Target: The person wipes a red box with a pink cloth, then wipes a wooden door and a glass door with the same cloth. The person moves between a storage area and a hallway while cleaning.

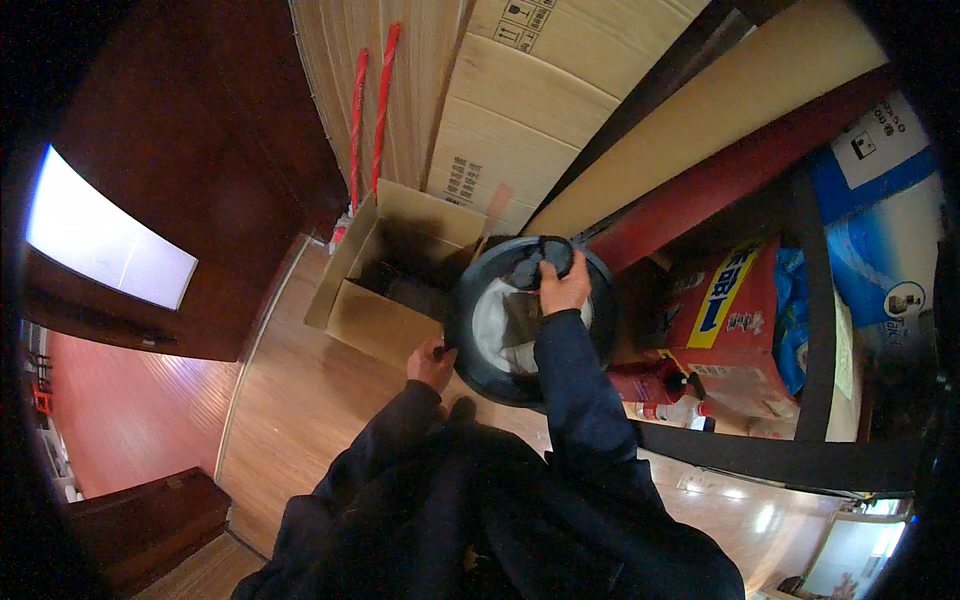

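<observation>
A round dark grey tub point(491, 379) is before me, with a white liner or cloth point(491, 322) and some brownish stuff inside it. My right hand point(564, 286) reaches over the tub and grips a dark, rounded object point(556, 259) near its far rim. What that object is, I cannot make out. At the tub's left side, my left hand point(431, 365) has its fingers closed at the rim on a small dark part, perhaps a handle. Beyond the tub stands an open cardboard box point(386, 319), its inside in shadow.
Flattened cardboard point(517, 105) and two red-wrapped rods point(384, 105) lean behind the box. At right, a shelf frame point(750, 446) holds a red carton point(724, 315), bottles point(675, 411) and a blue-white box point(874, 247). A dark wooden door point(187, 247) stands at left.
</observation>
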Motion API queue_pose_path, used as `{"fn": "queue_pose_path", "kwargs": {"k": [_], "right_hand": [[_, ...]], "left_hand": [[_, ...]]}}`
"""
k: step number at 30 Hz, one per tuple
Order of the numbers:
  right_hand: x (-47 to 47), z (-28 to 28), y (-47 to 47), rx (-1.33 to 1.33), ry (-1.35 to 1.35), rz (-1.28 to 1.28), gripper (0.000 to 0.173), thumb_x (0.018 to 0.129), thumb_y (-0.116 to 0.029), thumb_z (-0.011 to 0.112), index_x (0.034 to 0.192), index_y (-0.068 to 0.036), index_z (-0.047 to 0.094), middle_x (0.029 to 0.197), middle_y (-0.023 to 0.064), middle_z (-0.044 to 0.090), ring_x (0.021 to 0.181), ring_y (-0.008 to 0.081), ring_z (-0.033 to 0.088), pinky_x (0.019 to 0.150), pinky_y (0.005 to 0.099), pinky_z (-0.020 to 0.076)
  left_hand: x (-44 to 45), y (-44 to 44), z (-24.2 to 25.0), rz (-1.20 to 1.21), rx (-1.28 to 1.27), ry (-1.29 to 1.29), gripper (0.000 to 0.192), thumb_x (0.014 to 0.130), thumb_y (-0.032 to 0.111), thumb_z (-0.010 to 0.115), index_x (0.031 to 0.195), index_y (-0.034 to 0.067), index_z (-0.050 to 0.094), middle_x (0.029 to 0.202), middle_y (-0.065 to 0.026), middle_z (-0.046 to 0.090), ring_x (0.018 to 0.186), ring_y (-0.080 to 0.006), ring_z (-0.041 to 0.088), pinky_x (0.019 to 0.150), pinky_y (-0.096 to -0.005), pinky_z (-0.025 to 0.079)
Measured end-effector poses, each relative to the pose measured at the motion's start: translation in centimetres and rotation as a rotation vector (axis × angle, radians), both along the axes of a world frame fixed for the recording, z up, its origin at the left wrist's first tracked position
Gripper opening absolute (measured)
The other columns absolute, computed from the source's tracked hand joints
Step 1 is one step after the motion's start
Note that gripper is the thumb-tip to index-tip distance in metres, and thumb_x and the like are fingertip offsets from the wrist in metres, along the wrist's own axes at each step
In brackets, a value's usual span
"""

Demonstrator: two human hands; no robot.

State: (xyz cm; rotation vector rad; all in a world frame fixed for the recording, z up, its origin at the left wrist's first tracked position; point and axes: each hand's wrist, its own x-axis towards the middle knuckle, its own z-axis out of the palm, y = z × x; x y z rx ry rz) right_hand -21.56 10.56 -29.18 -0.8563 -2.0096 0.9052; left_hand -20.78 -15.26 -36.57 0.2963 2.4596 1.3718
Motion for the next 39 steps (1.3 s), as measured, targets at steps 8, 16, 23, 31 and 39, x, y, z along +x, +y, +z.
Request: {"fn": "queue_pose_path", "kwargs": {"k": [8,16,23,31,39], "right_hand": [[5.7,-2.7,3.2,-0.071,-0.015,-0.434,0.049,0.074,-0.01,0.072,0.12,0.0,0.056,0.114,0.0212,0.064,0.103,0.0374,0.062,0.091,0.0423,0.0467],[3.9,-1.2,2.2,-0.176,0.096,-0.267,0.052,0.076,-0.009,0.07,0.124,0.001,0.052,0.112,0.0231,0.063,0.104,0.0411,0.06,0.093,0.0411,0.0454],[-0.1,-0.5,-6.3,-0.054,-0.008,0.237,0.047,0.075,-0.008,0.071,0.118,-0.003,0.054,0.11,0.0228,0.061,0.103,0.0405,0.059,0.089,0.0436,0.047],[2.2,-2.9,-11.3,-0.027,-0.135,0.598,0.047,0.073,-0.007,0.072,0.117,-0.007,0.056,0.11,0.0167,0.062,0.103,0.0373,0.06,0.089,0.0426,0.0482],[0.9,0.0,-1.3,-0.181,0.097,-0.022,0.047,0.071,-0.008,0.073,0.115,-0.003,0.058,0.107,0.0213,0.063,0.101,0.0395,0.061,0.088,0.0419,0.0478]], "left_hand": [[0.3,0.4,0.6,0.036,-0.049,0.056,0.023,0.077,0.023,0.072,0.086,0.003,0.063,0.076,-0.0134,0.066,0.074,-0.032,0.065,0.067,-0.0408,0.051],[0.2,0.2,-0.4,0.003,-0.099,0.11,0.026,0.077,0.026,0.072,0.092,0.005,0.065,0.081,-0.0145,0.066,0.074,-0.0316,0.065,0.068,-0.041,0.051],[0.4,-0.2,-0.4,-0.032,-0.117,0.071,0.022,0.079,0.021,0.07,0.094,0.005,0.065,0.084,-0.0154,0.067,0.078,-0.0341,0.065,0.069,-0.0414,0.051],[0.8,-0.3,-3.2,0.06,0.001,0.088,0.016,0.081,0.016,0.069,0.093,0.006,0.064,0.081,-0.0171,0.066,0.078,-0.0369,0.064,0.068,-0.042,0.05],[0.9,0.0,-3.4,0.106,0.044,0.016,0.018,0.08,0.019,0.072,0.09,0.006,0.063,0.08,-0.0161,0.064,0.075,-0.0364,0.063,0.066,-0.0403,0.05]]}}
